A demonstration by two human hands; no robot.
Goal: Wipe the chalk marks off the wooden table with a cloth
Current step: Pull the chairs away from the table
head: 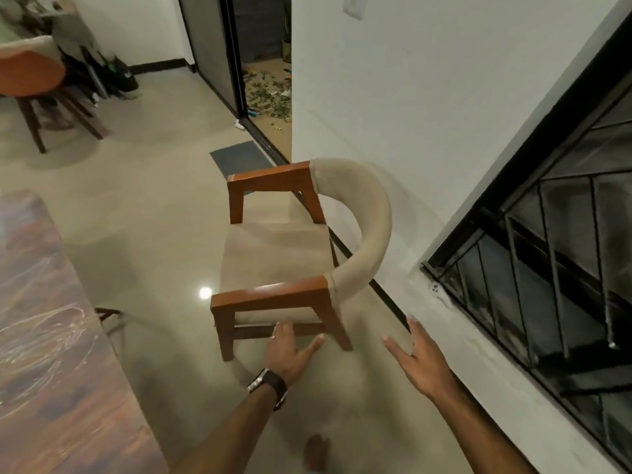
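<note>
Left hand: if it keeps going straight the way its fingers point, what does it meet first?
Probably the chair. The left hand is open, its fingers aimed at the low wooden rail under the seat, between the near legs. The fingertips look to be at or touching that rail already, though depth is unclear.

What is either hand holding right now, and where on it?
Nothing is held. The left hand reaches open toward the chair, near its lower side rail; contact cannot be told. The right hand is open in the air.
</note>
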